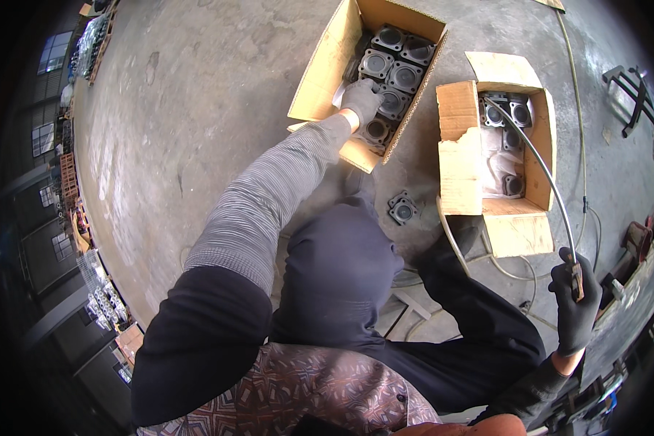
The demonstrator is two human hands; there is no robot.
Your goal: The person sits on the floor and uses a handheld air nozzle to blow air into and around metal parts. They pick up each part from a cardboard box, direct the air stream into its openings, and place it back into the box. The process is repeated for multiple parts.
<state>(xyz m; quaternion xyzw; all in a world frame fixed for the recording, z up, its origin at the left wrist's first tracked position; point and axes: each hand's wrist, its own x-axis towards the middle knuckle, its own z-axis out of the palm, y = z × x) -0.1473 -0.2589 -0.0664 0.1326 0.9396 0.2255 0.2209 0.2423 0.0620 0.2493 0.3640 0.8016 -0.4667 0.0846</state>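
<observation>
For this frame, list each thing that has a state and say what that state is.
Left hand: gloved, reaching into the left box, gripping a casting.
Right hand: gloved, closed on a thin tool with a hose.
Left box: flaps open, packed with dark metal castings.
Right box: open, only partly filled.
Single casting: lying flat on the floor between the boxes.

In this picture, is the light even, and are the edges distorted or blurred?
Head view: soft daylight on the concrete floor, no hard glare; the rim darkens to black and straight box edges bend; left hand and right hand look sharp.
</observation>
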